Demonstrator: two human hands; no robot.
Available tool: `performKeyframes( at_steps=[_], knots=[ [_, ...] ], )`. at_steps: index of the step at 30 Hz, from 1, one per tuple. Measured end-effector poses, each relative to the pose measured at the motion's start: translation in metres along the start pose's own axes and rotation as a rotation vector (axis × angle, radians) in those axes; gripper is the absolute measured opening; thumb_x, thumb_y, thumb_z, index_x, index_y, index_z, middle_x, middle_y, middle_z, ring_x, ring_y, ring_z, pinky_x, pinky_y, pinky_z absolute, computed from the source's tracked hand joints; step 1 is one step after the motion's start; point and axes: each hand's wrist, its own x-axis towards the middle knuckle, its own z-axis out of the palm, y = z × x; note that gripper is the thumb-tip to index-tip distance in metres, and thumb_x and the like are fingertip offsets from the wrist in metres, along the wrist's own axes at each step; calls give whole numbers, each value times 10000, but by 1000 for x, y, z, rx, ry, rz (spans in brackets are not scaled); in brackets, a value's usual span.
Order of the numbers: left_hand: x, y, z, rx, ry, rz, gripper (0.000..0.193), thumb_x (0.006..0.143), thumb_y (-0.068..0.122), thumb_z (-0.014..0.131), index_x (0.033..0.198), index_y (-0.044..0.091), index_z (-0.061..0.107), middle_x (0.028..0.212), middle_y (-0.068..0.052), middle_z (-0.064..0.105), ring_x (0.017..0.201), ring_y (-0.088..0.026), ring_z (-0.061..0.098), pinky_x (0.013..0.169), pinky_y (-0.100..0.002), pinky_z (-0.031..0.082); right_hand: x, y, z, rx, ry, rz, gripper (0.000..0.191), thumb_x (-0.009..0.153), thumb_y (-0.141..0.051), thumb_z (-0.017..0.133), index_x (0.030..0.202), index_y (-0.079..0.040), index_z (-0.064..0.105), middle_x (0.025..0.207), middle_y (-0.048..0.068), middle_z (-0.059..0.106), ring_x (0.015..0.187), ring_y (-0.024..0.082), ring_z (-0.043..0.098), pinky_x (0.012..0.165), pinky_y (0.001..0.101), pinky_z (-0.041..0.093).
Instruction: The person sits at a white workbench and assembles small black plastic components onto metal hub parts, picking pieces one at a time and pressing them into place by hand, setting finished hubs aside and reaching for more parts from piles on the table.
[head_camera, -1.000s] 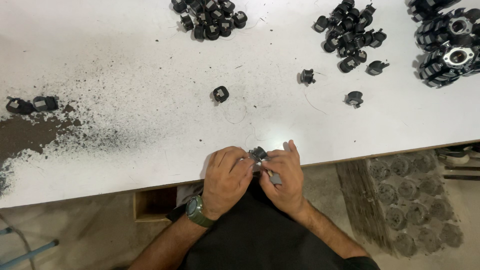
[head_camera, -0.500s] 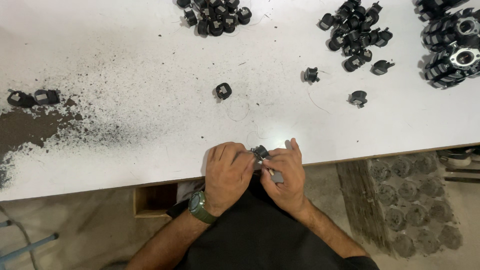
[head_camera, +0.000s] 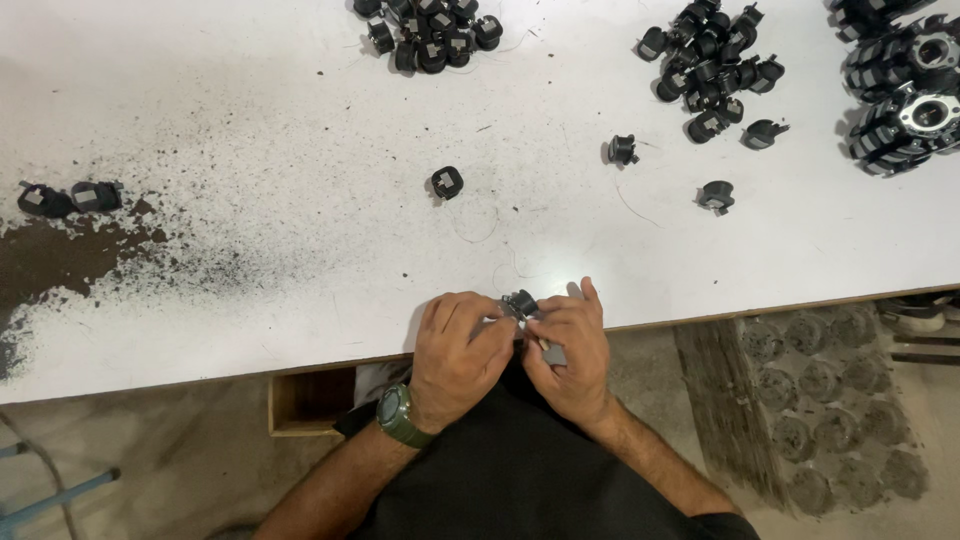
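Note:
At the near edge of the white table (head_camera: 300, 130), my left hand (head_camera: 458, 355) and my right hand (head_camera: 567, 350) meet, fingers pinched together around one small black plastic part (head_camera: 520, 302) with a metal bit showing. A green wristwatch (head_camera: 400, 417) sits on my left wrist. A small grey piece (head_camera: 553, 353) shows under my right fingers. The part is mostly hidden by my fingers.
Loose black parts lie singly (head_camera: 446, 183) (head_camera: 622, 150) (head_camera: 716, 195) and in piles at the back (head_camera: 430, 30) (head_camera: 710, 60). Larger round black assemblies (head_camera: 900, 90) stack at far right. Dark dust (head_camera: 60, 260) covers the table's left. Two parts (head_camera: 70, 197) rest there.
The view has shifted slightly down and left. My hands stay together at the table edge, fingers working the same small part with little visible movement.

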Motion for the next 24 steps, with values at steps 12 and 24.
performKeyframes(
  at_steps=[12,24],
  knots=[
    [5,0,0,51,-36,-16,126,874,133,793,981,88,743,987,-30,636,959,-210,620,852,-401,500,4,-2,-1,7,5,-5,283,802,50,749,1033,-69,636,938,56,657,1069,249,668,1255,627,279],
    [12,4,-3,32,-32,-161,124,821,90,760,920,77,687,960,-45,625,927,-234,602,885,-431,434,-1,1,1,-3,17,-5,279,822,50,750,1033,-83,627,938,52,646,1107,262,667,1260,622,272]
  ],
)
